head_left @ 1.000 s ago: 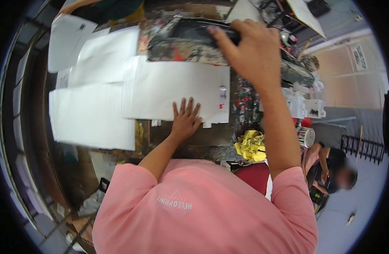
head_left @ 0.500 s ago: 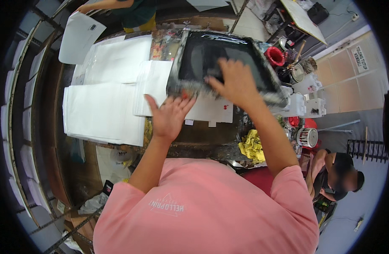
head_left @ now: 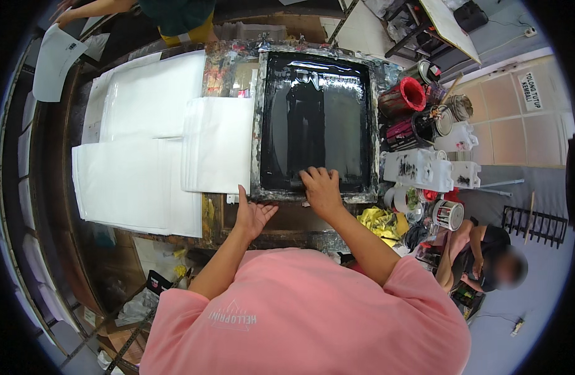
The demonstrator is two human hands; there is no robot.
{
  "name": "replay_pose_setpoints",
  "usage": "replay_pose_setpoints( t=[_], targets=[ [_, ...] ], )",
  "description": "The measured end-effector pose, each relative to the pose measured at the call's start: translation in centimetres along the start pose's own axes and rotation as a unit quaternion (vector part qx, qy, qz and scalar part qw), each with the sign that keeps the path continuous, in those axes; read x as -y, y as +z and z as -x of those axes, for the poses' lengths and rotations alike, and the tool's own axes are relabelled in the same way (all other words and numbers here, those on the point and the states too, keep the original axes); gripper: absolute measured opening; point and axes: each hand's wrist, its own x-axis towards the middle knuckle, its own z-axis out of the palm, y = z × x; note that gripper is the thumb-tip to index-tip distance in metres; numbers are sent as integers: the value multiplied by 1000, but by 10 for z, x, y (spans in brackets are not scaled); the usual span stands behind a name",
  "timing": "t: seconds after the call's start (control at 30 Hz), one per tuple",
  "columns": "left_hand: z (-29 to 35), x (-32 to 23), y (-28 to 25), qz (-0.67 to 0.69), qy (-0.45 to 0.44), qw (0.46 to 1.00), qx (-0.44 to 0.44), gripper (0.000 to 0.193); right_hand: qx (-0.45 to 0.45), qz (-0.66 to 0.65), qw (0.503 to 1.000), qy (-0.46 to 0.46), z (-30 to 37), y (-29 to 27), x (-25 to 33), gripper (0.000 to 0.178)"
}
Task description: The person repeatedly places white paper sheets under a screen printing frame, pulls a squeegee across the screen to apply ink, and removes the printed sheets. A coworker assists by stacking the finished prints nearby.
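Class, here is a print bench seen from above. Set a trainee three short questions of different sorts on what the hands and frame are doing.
1. True or false: the printing screen frame lies flat on the bench.
2. Which hand rests on the frame's near edge? A) left hand B) right hand C) neither
3. Fill in: the stacked sheets to the left of the frame are ____ in colour.

Key: 1 true; 2 B; 3 white.

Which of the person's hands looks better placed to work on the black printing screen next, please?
Probably the right hand: it already rests on the near edge of the printing screen. The left hand lies open on the table just outside the frame's near left corner.
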Motion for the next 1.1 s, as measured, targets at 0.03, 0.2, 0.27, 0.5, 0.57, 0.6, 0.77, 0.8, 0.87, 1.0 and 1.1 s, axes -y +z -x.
replay_pose_setpoints(
  t=[0.03, 0.2, 0.27, 0.5, 0.57, 0.6, 0.77, 0.8, 0.87, 1.0, 1.1],
  targets=[
    [2, -1, 2, -4, -1, 1000, 1, 113, -20, 1, 1000, 4, -16, 4, -7, 40],
    [10, -6, 7, 3, -20, 1000, -9, 113, -98, 46, 994, 28, -137, 14, -58, 34],
    [17, -11, 12, -12, -21, 1000, 17, 116, -107, 42, 993, 37, -178, 10, -81, 33],
    [41, -10, 20, -37, 37, 996, 66, 116, 48, 46, 998, -19, -136, -34, -77, 47],
    [51, -8, 26, -42, 64, 995, 67, 113, 92, 28, 995, -23, -79, -52, -50, 46],
    [56, -7, 28, -49, 79, 993, 74, 111, 104, 23, 994, -18, -51, -66, -33, 45],
    [101, -31, 62, -36, 154, 976, 149, 98, -64, -8, 998, 6, -7, -160, 27, 51],
    [112, -40, 78, -36, 186, 962, 196, 101, -137, 1, 991, -5, -20, -174, 26, 53],
    [124, -58, 110, -30, 245, 923, 295, 107, -255, 32, 966, -27, -52, -200, 18, 52],
    [89, -74, 103, -399, 412, 808, 136, 84, -326, 57, 943, -37, -94, -246, 8, 54],
    [30, -52, 10, -788, 394, 406, -242, 88, -336, 64, 939, -37, -112, -259, 4, 56]
  ],
)
